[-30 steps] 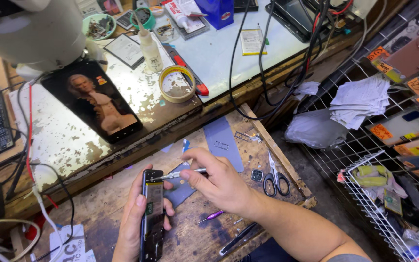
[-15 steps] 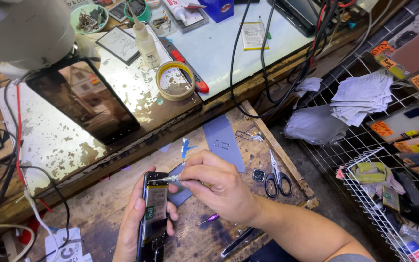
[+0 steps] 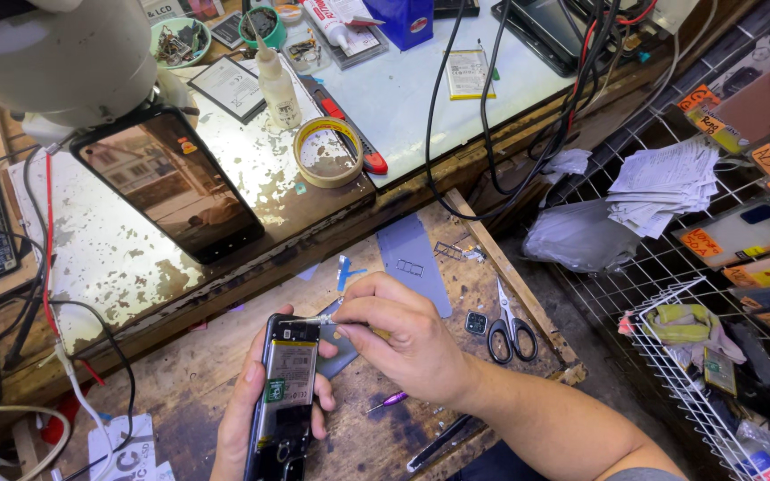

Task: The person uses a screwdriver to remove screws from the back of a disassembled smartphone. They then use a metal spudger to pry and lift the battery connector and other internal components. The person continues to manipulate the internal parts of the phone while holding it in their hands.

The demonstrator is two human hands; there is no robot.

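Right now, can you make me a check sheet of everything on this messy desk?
Surface: worn wooden board, chipped white benchtop behind.
Job's things: opened phone, back off; thin metal tool at its top edge.
Clutter: tape roll, glue bottle, scissors, second phone.
Hands: left hand holds the opened phone; right hand pinches the tool.
Cables: black cables, red wire.
Surroundings: wire basket, paper stack.

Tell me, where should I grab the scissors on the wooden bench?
Probably by the black handle loops of the scissors, coming from the near side. They lie flat on the wooden bench, shut blades pointing away, loops nearest and open, so your fingers stay off the tips.
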